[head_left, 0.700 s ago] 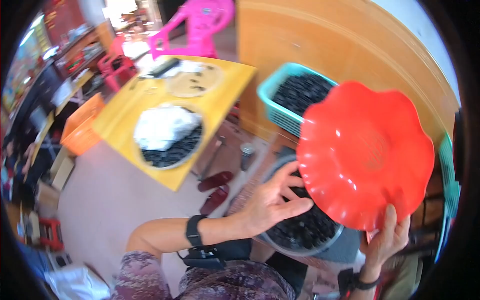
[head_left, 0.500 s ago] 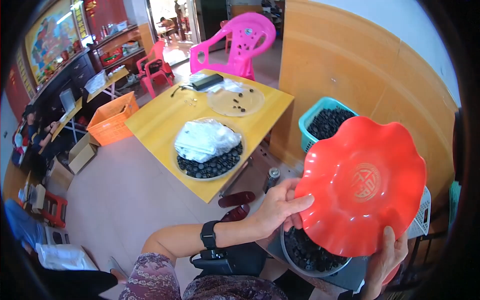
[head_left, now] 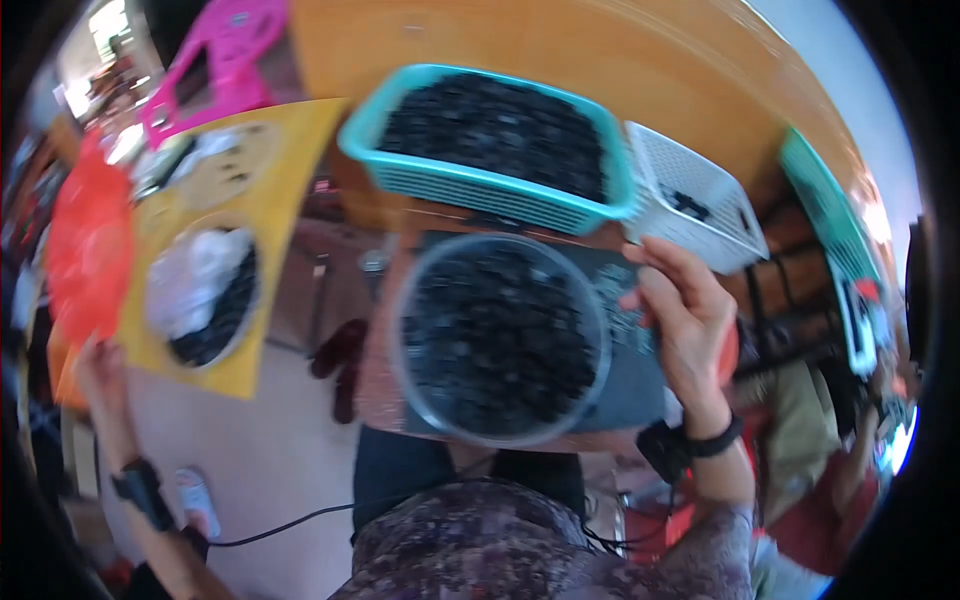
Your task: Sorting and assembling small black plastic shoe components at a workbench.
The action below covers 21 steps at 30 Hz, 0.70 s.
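Observation:
My left hand (head_left: 102, 375) is at the far left, its fingers closed on the lower edge of a red wavy-edged plate (head_left: 90, 245), which is seen tilted and smeared by motion. In front of me stands a round clear-rimmed tub (head_left: 500, 340) full of small black pieces; what they are is too blurred to tell. To its right, my right hand (head_left: 690, 315) is raised over the dark board, fingers loosely bent and apart. Nothing shows between them.
A teal basket (head_left: 490, 180) of black pieces stands behind the tub, beside a white basket (head_left: 700, 200) with a few pieces. On the left, a yellow table (head_left: 280, 200) bears a bag-topped dish (head_left: 215, 360). Another person's arm (head_left: 850, 460) shows at the right.
My view has swung right. My right hand has let go of the red plate, while my left hand has carried it far left, uncovering the tub.

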Tool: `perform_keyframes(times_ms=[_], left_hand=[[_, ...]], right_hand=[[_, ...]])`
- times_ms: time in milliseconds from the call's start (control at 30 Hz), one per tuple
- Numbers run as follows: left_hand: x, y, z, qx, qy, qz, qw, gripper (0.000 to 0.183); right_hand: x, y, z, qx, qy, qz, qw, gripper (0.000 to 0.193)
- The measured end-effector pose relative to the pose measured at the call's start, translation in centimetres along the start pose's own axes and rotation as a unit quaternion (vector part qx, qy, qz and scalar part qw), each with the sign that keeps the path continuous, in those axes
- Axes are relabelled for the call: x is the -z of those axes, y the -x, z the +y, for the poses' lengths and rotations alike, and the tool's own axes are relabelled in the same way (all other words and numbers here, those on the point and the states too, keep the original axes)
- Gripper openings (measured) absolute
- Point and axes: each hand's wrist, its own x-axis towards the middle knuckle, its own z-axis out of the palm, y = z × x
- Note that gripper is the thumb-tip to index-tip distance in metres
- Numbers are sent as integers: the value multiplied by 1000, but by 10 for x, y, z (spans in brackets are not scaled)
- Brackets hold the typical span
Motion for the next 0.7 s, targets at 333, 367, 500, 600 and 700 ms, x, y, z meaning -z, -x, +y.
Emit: perform_keyframes(times_ms=[333,367,500,600,700], left_hand=[[130,-112,-71,-163,-428,-130,879,21],[146,-115,-61,-232,-492,-153,825,23],[125,-131,-84,-93,-455,-130,876,36],[123,-130,-72,-58,-363,-120,922,45],[110,-117,-68,-212,-605,-117,759,45]], right_hand=[[60,28,62,-47,97,69,992,16],[64,27,67,-42,115,59,991,15],[66,32,75,-11,194,37,980,12],[65,38,72,39,223,4,974,16],[59,39,65,37,283,-102,953,33]])
